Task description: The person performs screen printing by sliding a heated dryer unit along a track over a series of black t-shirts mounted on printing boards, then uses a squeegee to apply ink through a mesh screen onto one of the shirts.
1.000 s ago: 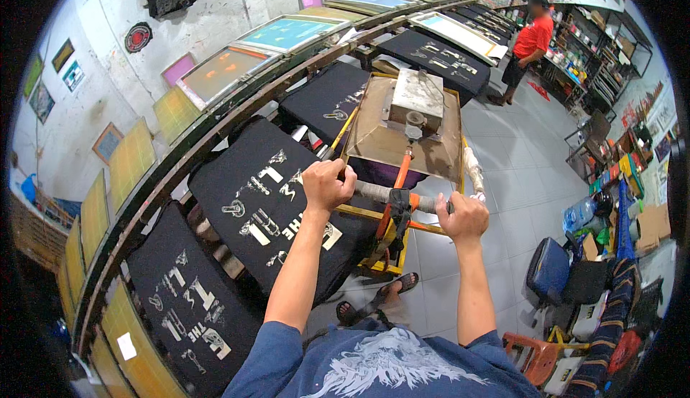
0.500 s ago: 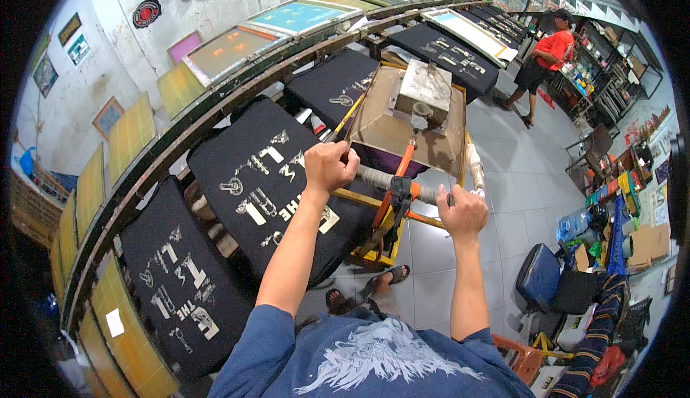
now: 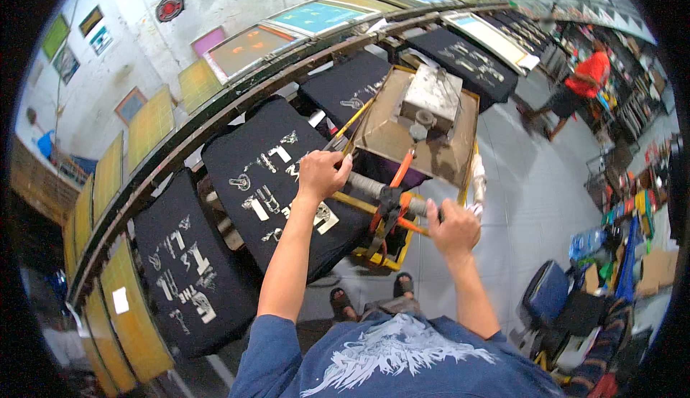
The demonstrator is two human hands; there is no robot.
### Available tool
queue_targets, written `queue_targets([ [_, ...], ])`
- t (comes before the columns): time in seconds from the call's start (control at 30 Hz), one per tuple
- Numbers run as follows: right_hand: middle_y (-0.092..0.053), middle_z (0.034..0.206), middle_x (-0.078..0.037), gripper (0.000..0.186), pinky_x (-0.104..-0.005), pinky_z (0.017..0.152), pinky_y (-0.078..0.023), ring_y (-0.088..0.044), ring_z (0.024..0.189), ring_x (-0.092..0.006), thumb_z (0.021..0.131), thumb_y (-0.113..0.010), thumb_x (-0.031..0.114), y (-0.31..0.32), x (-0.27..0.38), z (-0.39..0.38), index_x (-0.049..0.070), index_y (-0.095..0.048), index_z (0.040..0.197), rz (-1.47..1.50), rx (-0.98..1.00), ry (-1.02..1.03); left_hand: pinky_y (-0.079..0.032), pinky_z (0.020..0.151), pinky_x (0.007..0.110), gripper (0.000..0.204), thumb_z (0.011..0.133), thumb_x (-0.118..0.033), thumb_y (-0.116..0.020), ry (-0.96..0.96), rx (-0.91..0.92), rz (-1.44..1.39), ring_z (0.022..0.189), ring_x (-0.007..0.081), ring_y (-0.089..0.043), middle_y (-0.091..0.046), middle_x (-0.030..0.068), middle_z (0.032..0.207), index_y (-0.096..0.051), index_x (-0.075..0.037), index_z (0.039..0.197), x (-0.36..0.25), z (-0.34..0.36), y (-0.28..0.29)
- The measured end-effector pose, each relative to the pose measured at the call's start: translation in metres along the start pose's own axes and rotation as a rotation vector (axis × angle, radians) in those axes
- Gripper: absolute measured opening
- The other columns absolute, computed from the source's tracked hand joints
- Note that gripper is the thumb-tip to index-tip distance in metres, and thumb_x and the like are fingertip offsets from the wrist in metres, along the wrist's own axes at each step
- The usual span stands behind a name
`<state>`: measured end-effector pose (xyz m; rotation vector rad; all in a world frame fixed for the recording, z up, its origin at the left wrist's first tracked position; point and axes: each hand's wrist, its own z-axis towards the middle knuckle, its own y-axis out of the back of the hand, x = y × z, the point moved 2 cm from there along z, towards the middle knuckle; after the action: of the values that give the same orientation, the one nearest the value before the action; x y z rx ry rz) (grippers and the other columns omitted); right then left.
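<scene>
Left hand [image 3: 323, 175]: wrapped round the left end of a grey-wrapped handlebar [image 3: 366, 184].
Right hand [image 3: 456, 227]: gripping the bar's other end.
Metal hood [image 3: 375, 136]: beyond both hands, a silver box [image 3: 435, 96] on top, an orange bar [image 3: 403, 168] running toward the handlebar.
Black shirts [image 3: 248, 139]: spread flat on the left, printed in pale shapes.
Teal screen [image 3: 323, 17]: behind the long rail [image 3: 188, 121].
Co-worker [image 3: 589, 76]: upper right, red top, blurred.
Blue chair [image 3: 544, 290]: lower right.

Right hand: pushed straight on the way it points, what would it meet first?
Beyond the grey-wrapped bar it grips, the right hand would likely meet the brown metal hood, though depth is unclear.
</scene>
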<state>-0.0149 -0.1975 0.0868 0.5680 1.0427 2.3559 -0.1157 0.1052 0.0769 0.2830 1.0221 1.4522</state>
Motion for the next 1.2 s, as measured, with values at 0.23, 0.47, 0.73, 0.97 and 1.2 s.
queue_targets([
  [0.23,-0.063,0.069,-0.011,0.044,-0.0446,0.058,-0.051,-0.066,0.062,-0.0322,0.098,-0.066,0.047,0.009,-0.004,-0.002,0.010,-0.056,0.076,0.099,0.139,0.132,-0.052,0.064,0.047,0.034,0.088,-0.025,-0.069,0.069,-0.047,0.040,0.062,0.0354,-0.065,-0.063,0.0134,0.060,-0.062,-0.006,0.061,-0.009,-0.007,0.006],
  [0.47,-0.056,0.057,-0.007,0.045,-0.0412,0.053,-0.049,-0.061,0.052,-0.0270,0.097,-0.067,0.045,0.011,-0.030,-0.007,0.013,-0.054,0.068,0.155,0.112,0.266,-0.049,0.061,0.044,0.030,0.087,-0.021,-0.074,0.132,-0.099,0.111,0.060,0.0342,-0.062,-0.063,0.0120,0.064,-0.061,-0.006,0.064,-0.056,-0.063,0.032],
  [0.73,-0.053,0.056,-0.003,0.045,-0.0363,0.053,-0.044,-0.058,0.051,-0.0209,0.095,-0.070,0.038,0.005,-0.053,0.021,0.015,-0.049,0.062,0.319,0.046,0.560,-0.045,0.059,0.045,0.036,0.091,-0.019,-0.074,0.377,-0.225,0.268,0.058,0.0339,-0.058,-0.057,0.0107,0.060,-0.055,-0.006,0.064,-0.128,-0.136,0.056],
  [0.97,-0.051,0.059,-0.002,0.036,-0.0359,0.052,-0.046,-0.056,0.052,-0.0215,0.087,-0.071,0.027,-0.049,-0.060,0.076,0.015,-0.048,0.062,0.563,-0.037,0.836,-0.045,0.064,0.049,0.035,0.094,-0.027,-0.075,0.649,-0.275,0.372,0.064,0.0377,-0.060,-0.061,0.0147,0.066,-0.059,-0.005,0.071,-0.174,-0.162,0.050],
  [1.2,-0.059,0.060,-0.006,0.028,-0.0428,0.055,-0.052,-0.064,0.056,-0.0286,0.080,-0.070,0.032,-0.134,-0.046,0.173,0.013,-0.055,0.067,0.741,0.094,0.966,-0.051,0.070,0.053,0.044,0.087,-0.046,-0.081,0.875,-0.163,0.355,0.077,0.0413,-0.068,-0.067,0.0191,0.075,-0.065,-0.005,0.090,-0.217,-0.130,0.024],
])
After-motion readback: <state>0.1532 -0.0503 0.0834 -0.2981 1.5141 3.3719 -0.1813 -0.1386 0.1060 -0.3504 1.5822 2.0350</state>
